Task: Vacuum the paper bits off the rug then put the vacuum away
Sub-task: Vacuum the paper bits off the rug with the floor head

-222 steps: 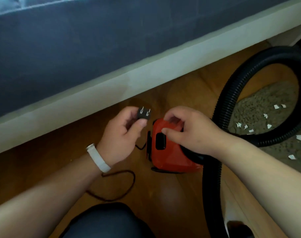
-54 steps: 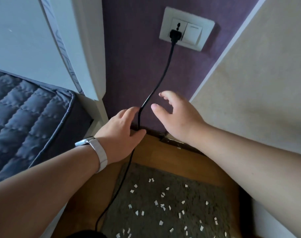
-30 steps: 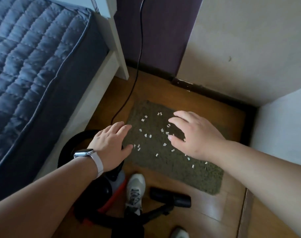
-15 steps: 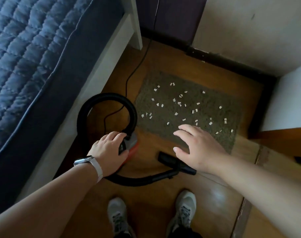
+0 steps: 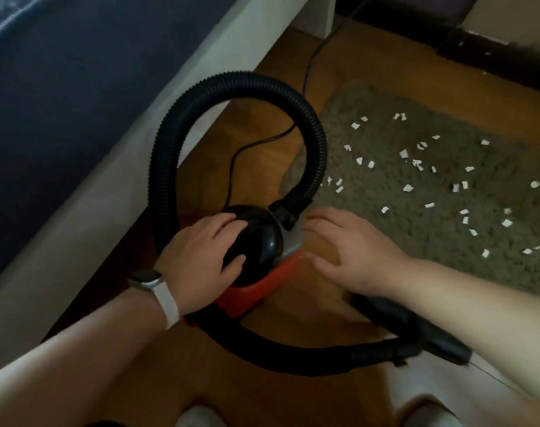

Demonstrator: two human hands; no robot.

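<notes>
Dim. Deep shadow is lying over the bed [image 5: 62, 87] left of the left grip [image 5: 201, 257]; right grip [image 5: 349, 251] is smearing with motion blur; edges are bowing.

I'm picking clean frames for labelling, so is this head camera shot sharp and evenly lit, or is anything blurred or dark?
Head view: the right hand and the nozzle are smeared by motion blur, the left hand on the vacuum less so; the mattress side lies in deep shadow, the rug and paper bits are brighter.
</notes>
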